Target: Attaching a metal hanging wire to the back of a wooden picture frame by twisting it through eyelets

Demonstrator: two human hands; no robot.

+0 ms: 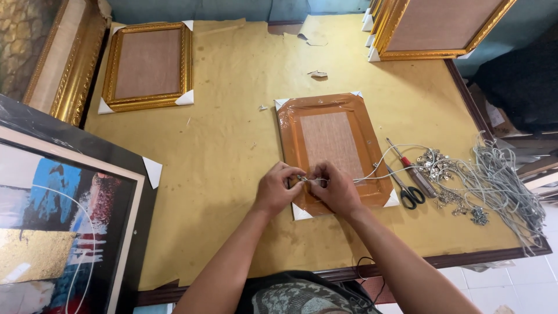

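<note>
A worktable covered in creased yellow paper (232, 174) fills the view, its dark wooden edge running along the near side. Nearest the camera, both forearms reach forward and meet over the near short edge of an orange-wrapped picture frame (331, 152), which lies face down with its long axis running away from the person, tilted slightly to the left. The left hand (278, 189) is pinched shut on a small metal fitting (303, 178) at the frame's near edge; the right hand (335, 189) is closed on the grey cord (378, 168) right beside it, fingertips of both almost touching. The cord trails off to the right from the right hand, so that hand lies nearer its free length. Just right of the frame lie black-handled scissors (410, 192) and a red-handled screwdriver (410, 166), then a heap of small metal hangers (442, 168) and a bundle of grey cords (505, 180). Left, a large abstract painting (58, 221) leans in. Farther off, a gold frame (148, 65) lies flat, and another gold frame (442, 26) sits at the far right corner.
</note>
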